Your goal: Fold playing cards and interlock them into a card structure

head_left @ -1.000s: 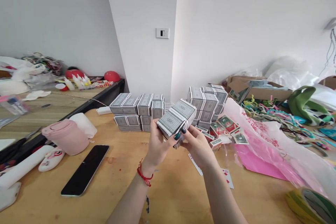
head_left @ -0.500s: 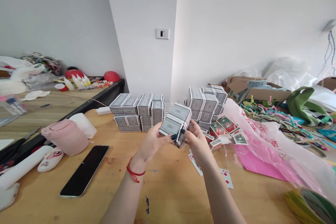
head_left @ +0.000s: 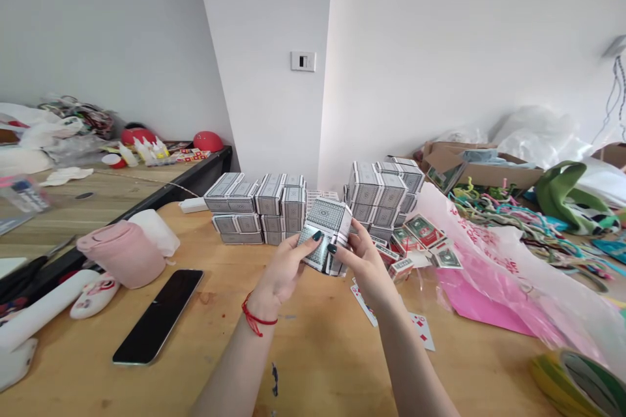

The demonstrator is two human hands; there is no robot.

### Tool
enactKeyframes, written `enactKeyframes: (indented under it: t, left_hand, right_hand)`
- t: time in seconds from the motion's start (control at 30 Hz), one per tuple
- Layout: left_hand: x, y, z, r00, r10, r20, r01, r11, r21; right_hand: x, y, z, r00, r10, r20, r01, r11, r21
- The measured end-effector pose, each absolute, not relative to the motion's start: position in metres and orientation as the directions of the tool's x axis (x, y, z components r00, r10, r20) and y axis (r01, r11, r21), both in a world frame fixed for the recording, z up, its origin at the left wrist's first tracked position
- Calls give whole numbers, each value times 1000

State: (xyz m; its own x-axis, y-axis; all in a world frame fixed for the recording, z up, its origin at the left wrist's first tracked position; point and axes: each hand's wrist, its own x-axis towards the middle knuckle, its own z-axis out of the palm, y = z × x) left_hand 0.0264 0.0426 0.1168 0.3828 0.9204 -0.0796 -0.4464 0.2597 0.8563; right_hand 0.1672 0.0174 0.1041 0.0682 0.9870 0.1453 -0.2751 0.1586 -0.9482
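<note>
Both my hands grip a block made of grey-backed playing cards, held tilted above the wooden table. My left hand closes on its left side, thumb lying on the upper face. My right hand holds the right side, its thumb pressed near the lower edge; the fingers underneath are partly hidden. Behind the held block stand a left stack of similar card blocks and a right stack. Red and green card boxes lie right of my right hand. Loose playing cards rest by my right forearm.
On the left are a black phone, a pink cylindrical container and a white computer mouse. To the right lie a plastic bag, pink paper, a tape roll and coloured cords.
The block has turned in my hands and sits slightly lower, with its upper face facing me more. My left thumb has shifted up and left across it.
</note>
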Motion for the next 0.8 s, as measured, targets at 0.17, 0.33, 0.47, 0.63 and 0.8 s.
enactKeyframes:
  t: [0.17,0.33,0.47,0.63,0.8]
  left_hand:
    - [28,45,112,383,916,-123,-530,327,783]
    - [30,46,111,394,908,-142,-530,350,773]
    - [32,46,112,414,903,-120,-520,342,782]
    - [34,45,113,448,885,-127,-508,369,778]
    - [37,44,113,459,877,-140,-511,389,766]
  right_hand:
    - [165,14,110,83,982,167,-282,184,-942]
    - [161,8,123,79,977,196,-268,210,-940]
    - [161,5,129,73,975,210,-236,222,-946]
    - [163,4,129,79,971,226,-200,237,-951]
    - [164,5,126,133,966,221,-154,240,-958]
